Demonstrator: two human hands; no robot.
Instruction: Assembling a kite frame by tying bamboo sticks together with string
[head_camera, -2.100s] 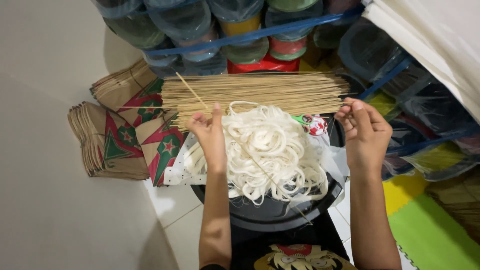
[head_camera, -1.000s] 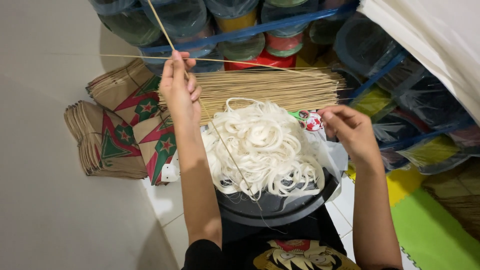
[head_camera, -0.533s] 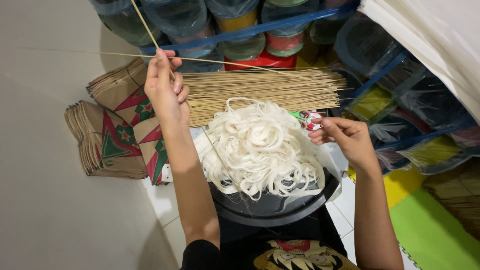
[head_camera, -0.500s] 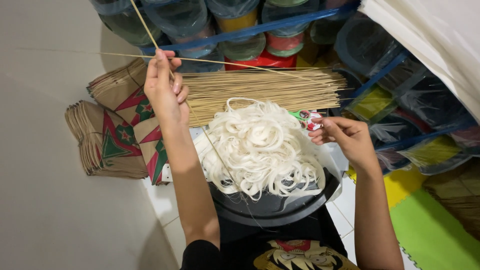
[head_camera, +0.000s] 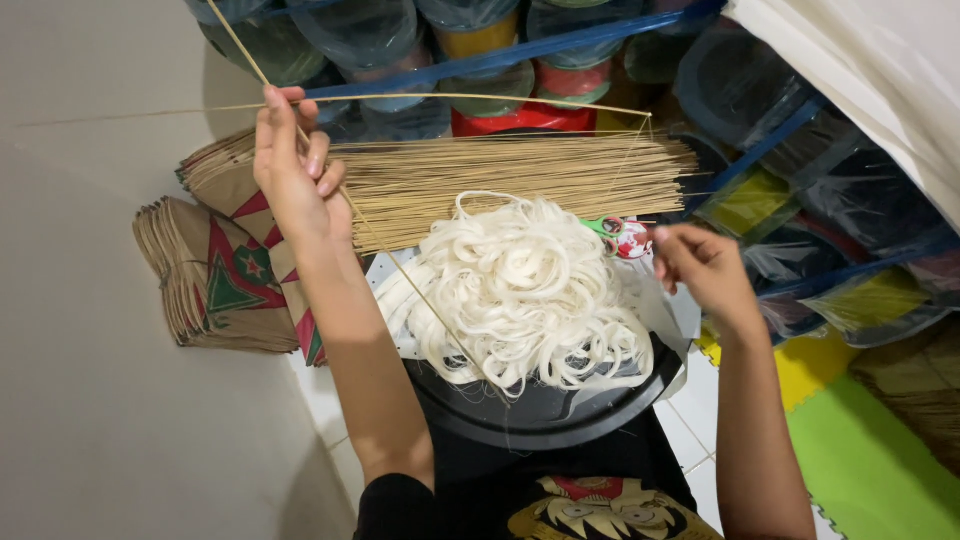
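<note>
— What sits in the fingers of the left hand (head_camera: 292, 175)?

— Two thin bamboo sticks (head_camera: 330, 170) crossed where the fingers pinch them: one runs steeply up past the fingertips and down toward the lap, the other bows sideways. The pinch falls right at the crossing, which looks like the way to keep the two from sliding apart.

— And the right hand (head_camera: 705, 268)?

— Curled, fingertips closed together, apparently on a fine string (head_camera: 640, 165) that runs up to the far tip of the bowed stick. I judge the string is what keeps that stick bent. The thread is too thin to be sure of the grip.

— What lies below the fingers?

— A heap of white strips (head_camera: 525, 290) on a black round tray (head_camera: 545, 410) at the lap. Just beyond, under the left knuckles, a bundle of sticks (head_camera: 520, 180) lies flat within easy reach. Small scissors (head_camera: 622, 236) rest just beside the right fingertips.

— Further out?

— Stacks of folded paper (head_camera: 220, 280), brown with red and green shapes, outside the left wrist, and bagged containers (head_camera: 480, 45) on a blue rack beyond.
</note>
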